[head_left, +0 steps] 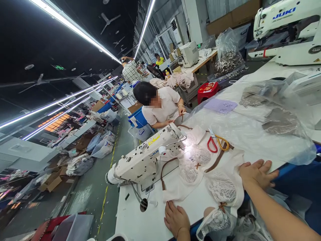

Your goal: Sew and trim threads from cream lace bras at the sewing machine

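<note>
Lace bras spread beside the sewing machine

The bras lie on the near part of the white desk, right of the machine. The left hand has a released grip, fingertips at their near left edge. The right hand is unclenched too, fingers spread across their right edge. Scissors lie farther off; a co-worker leans in beyond.

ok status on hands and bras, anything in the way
Left hand open, at edge of white lace bra; right hand spread, at second bra. Bras spread by sewing machine. Scissors with red and yellow handles nearby, possibly in the way.
</note>
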`<state>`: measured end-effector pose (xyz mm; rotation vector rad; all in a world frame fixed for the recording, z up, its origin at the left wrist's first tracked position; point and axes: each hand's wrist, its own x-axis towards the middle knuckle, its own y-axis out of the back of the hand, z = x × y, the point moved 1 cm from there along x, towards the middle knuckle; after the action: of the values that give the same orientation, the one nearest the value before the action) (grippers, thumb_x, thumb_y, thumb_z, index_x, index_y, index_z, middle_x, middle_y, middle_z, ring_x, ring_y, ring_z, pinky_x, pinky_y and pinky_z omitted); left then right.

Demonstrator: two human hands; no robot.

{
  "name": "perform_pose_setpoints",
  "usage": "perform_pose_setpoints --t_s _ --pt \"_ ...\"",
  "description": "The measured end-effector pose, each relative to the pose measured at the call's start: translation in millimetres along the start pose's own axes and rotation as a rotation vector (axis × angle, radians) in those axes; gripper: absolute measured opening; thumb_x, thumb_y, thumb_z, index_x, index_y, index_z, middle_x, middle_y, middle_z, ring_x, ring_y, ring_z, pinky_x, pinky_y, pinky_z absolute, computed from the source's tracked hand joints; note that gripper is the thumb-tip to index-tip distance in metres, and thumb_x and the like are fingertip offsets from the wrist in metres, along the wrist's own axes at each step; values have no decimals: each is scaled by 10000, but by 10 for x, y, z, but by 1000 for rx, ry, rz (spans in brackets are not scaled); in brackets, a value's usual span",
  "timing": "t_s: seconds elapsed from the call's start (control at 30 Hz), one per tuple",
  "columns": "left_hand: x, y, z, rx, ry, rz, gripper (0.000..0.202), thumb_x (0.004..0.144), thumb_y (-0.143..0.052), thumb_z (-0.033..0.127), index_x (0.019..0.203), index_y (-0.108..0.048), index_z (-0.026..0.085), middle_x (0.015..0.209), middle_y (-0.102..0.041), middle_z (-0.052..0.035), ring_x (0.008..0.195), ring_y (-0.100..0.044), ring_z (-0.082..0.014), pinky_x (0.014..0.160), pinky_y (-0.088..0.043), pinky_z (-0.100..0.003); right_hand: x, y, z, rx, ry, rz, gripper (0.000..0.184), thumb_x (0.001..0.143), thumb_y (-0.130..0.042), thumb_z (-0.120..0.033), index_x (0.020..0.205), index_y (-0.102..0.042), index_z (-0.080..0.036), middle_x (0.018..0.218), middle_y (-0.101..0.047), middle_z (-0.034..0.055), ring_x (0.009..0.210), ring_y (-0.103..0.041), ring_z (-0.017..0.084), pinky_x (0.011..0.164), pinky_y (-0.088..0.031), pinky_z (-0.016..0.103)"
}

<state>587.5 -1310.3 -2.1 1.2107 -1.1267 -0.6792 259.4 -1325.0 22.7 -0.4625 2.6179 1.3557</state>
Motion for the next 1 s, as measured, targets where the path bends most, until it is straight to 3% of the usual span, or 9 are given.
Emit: perform_pose_setpoints --t_s 1.0 --pt "18 2 -4 -38 9 -17 333 857 -403 211 1106 -611 136 1211 -582 -127 1119 -522 -261 906 -402 -432 20 -16 8 9 -7 -33 608 881 -263 -361 1422 -271 -83 1502 -180 103 1332 -92 389 971 -262 694"
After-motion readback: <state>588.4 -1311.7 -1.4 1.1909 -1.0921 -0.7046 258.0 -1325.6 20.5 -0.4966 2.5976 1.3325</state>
